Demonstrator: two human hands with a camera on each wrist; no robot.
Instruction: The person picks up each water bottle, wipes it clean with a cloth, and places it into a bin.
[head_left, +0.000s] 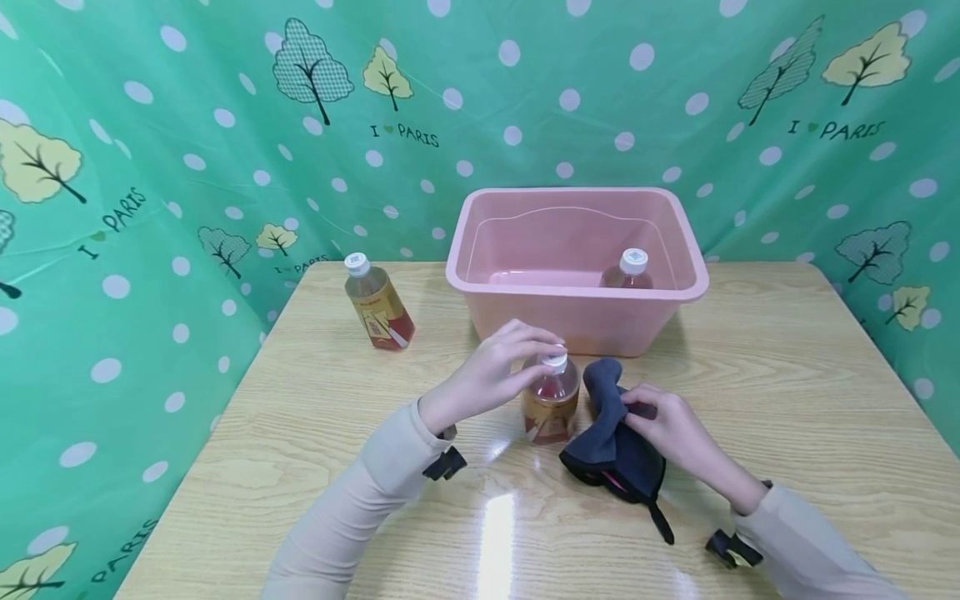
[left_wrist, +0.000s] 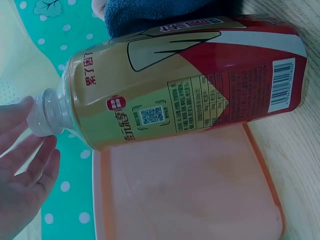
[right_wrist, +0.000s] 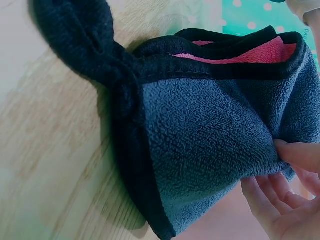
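Observation:
My left hand holds the white cap of a drink bottle between thumb and fingers. The bottle stands upright on the table, just in front of the pink bin; in the left wrist view its gold and red label faces the camera. Just right of the bottle lies a folded dark grey-blue cloth with black edging and a hanging loop. My right hand pinches a fold of this cloth. Pink fabric shows inside the folds in the right wrist view.
A pink plastic bin stands at the back of the wooden table, with one white-capped bottle inside on the right. Another labelled bottle stands at the back left. A green patterned curtain hangs behind.

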